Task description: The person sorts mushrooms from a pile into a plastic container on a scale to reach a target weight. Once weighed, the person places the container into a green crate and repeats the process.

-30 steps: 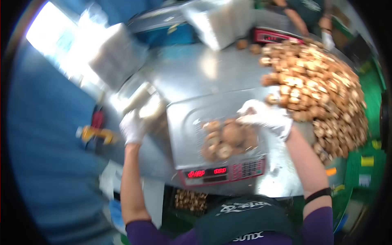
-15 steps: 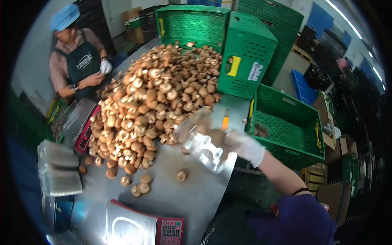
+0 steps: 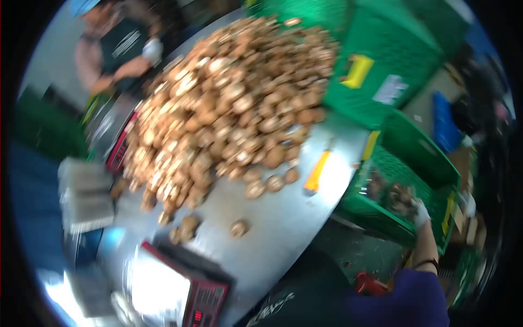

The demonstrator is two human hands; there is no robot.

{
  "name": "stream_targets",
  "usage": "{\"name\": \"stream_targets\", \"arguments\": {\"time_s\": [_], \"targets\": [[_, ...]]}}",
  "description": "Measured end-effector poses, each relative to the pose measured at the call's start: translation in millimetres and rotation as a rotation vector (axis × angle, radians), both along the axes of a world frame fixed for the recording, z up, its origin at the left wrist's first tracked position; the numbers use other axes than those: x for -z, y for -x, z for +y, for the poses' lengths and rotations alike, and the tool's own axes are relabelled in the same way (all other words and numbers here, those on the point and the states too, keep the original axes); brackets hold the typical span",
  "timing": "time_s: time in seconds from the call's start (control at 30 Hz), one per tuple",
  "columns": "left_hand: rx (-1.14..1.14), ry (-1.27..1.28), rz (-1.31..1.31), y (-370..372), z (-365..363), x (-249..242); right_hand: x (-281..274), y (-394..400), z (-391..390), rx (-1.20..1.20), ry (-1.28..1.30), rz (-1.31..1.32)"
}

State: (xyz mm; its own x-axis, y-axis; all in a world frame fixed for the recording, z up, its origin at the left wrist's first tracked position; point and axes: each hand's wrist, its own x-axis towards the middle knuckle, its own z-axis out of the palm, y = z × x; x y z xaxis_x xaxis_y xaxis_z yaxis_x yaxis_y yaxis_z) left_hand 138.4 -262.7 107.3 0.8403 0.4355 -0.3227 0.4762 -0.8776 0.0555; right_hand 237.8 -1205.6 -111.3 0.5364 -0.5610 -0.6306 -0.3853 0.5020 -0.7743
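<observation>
My right hand [image 3: 421, 213], in a white glove, reaches into the open green crate [image 3: 389, 222] at the right. Its fingers are closed on the near end of a clear pack of mushrooms [image 3: 401, 199]. Another pack [image 3: 375, 185] lies beside it in the crate. A pale, blurred shape at the lower left looks like my gloved left hand [image 3: 126, 309]; its fingers cannot be made out. A large heap of brown mushrooms [image 3: 218, 120] covers the back of the metal table [image 3: 267, 226].
An orange-handled knife [image 3: 318, 171] lies near the table's right edge. A scale [image 3: 163, 283] stands in front, with clear trays [image 3: 87, 191] at the left. Green crates [image 3: 381, 60] stand behind. A co-worker [image 3: 122, 49] is at the back left.
My right hand has moved from over the table into the green crate with the pack. The view has shifted, and the pale shape at the lower left has appeared.
</observation>
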Motion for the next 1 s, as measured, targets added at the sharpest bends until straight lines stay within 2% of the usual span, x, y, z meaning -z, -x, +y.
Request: {"name": "stream_targets", "arguments": {"time_s": [0.03, 0.07, 0.1, 0.2, 0.23, 0.3, 0.33, 0.37, 0.43, 0.5, 0.53, 0.57, 0.63, 0.67, 0.7, 0.8, 0.9, 0.97, 1.0], "targets": [[-0.118, 0.138, -0.057, 18.7, 4.8, 0.0, 0.1, -0.8, 2.3, -0.015, -0.076, 0.082], [-0.04, 0.06, 0.104, -8.7, -26.7, -34.4, 28.2, 9.7, -12.8, -0.061, -0.187, 0.081], [0.069, 0.039, 0.052, -2.8, -22.1, -34.1, 51.9, 8.9, -26.9, -0.093, -0.289, 0.08], [-0.061, 0.039, -0.273, -30.1, -68.5, -59.9, 59.9, -29.7, -17.7, -0.824, 0.066, 0.509], [-0.092, 0.066, -0.412, -39.3, -76.9, -61.0, 73.3, -43.4, -22.0, -0.8, 0.378, 0.534], [-0.06, 0.054, -0.433, -70.8, -103.3, -70.5, 91.3, -70.1, -53.0, -0.669, 1.017, 0.552], [-0.038, 0.057, -0.448, -87.3, -118.8, -68.6, 71.3, -90.4, -46.2, -0.53, 1.09, 0.351], [-0.061, 0.163, -0.465, -106.3, -137.6, -61.8, 50.9, -111.3, -39.4, -0.417, 1.163, 0.147], [0.011, 0.362, -0.46, -139.9, -172.2, -39.4, -74.7, -170.6, 117.6, -0.271, 1.288, -0.087], [0.258, 0.404, -0.428, -172.5, -200.1, -3.7, -130.4, -197.9, 216.9, -0.368, 1.311, -0.254], [0.306, 0.436, -0.437, -183.9, -213.2, 18.9, -141.4, -202.5, 257.0, -0.481, 1.277, -0.28], [0.31, 0.467, -0.376, -197.1, -228.3, 36.8, -146.1, -204.8, 291.9, -0.596, 1.238, -0.307], [0.342, 0.378, -0.394, -219.7, -257.4, 81.1, -136.8, -207.5, 349.9, -0.811, 1.297, -0.462], [0.343, 0.319, -0.411, -232.0, -272.6, 93.9, -134.3, -211.0, 376.3, -0.864, 1.252, -0.443], [0.346, 0.26, -0.428, -244.8, -284.8, 100.0, -130.7, -216.3, 396.7, -0.913, 1.205, -0.422], [0.457, 0.276, -0.481, -281.5, -309.8, 102.6, -112.5, -248.0, 419.5, -0.856, 1.314, -0.42], [0.609, 0.234, -0.534, -335.8, -334.3, 91.9, -97.9, -281.5, 427.7, -0.739, 1.304, -0.466], [0.71, 0.148, -0.448, -380.8, -339.4, 85.2, -92.7, -296.2, 439.2, -0.76, 1.159, -0.41], [0.734, 0.118, -0.413, -402.4, -339.3, 80.2, -87.2, -301.3, 442.9, -0.768, 1.262, -0.429]]}}
